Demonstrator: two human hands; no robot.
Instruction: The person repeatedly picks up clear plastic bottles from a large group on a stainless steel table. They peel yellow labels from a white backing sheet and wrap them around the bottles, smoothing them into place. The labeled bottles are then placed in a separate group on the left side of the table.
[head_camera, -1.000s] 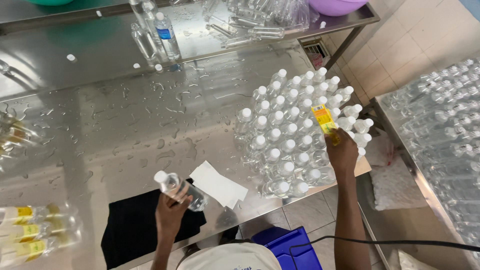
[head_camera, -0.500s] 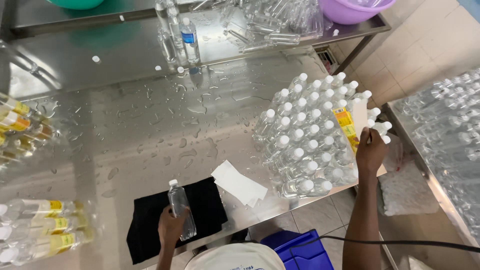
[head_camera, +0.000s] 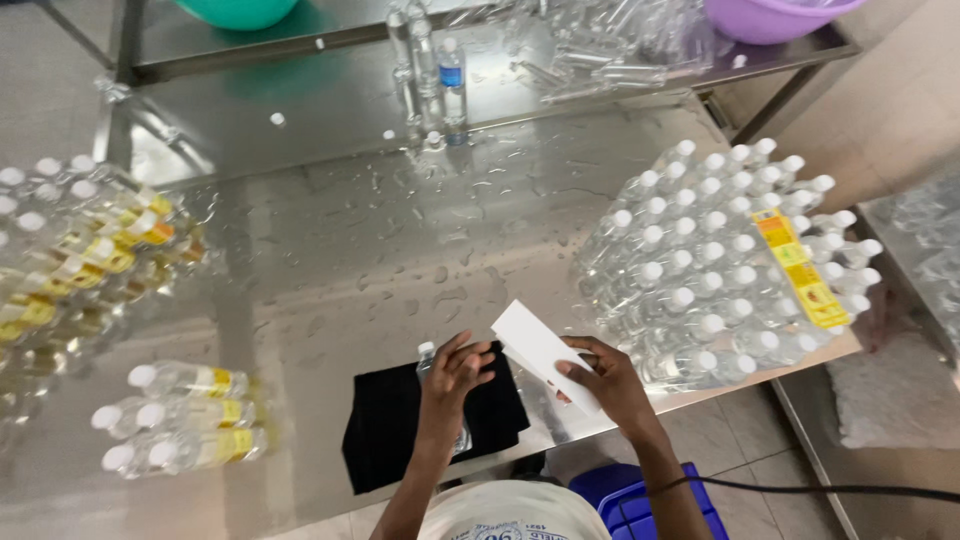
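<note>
My left hand (head_camera: 455, 378) grips a small clear bottle with a white cap (head_camera: 428, 353), held over a black cloth (head_camera: 390, 435) at the near edge of the wet steel table (head_camera: 380, 250). Just to its right, my right hand (head_camera: 612, 382) pinches a white sheet (head_camera: 535, 345) that lies partly on the table. A large stack of unlabelled clear bottles (head_camera: 700, 270) lies on its side at the right. A strip of yellow labels (head_camera: 800, 280) rests across its white caps.
Piles of yellow-labelled bottles lie at the left (head_camera: 90, 250) and front left (head_camera: 180, 415). A few upright bottles (head_camera: 440, 70) stand at the back, with a purple basin (head_camera: 770, 15) and a green basin (head_camera: 240, 10) beyond. A blue crate (head_camera: 620, 490) and a black cable (head_camera: 800, 488) are below.
My right hand left the yellow label strip on the bottle stack and came down to the white sheet. My left hand lowered the bottle onto the black cloth.
</note>
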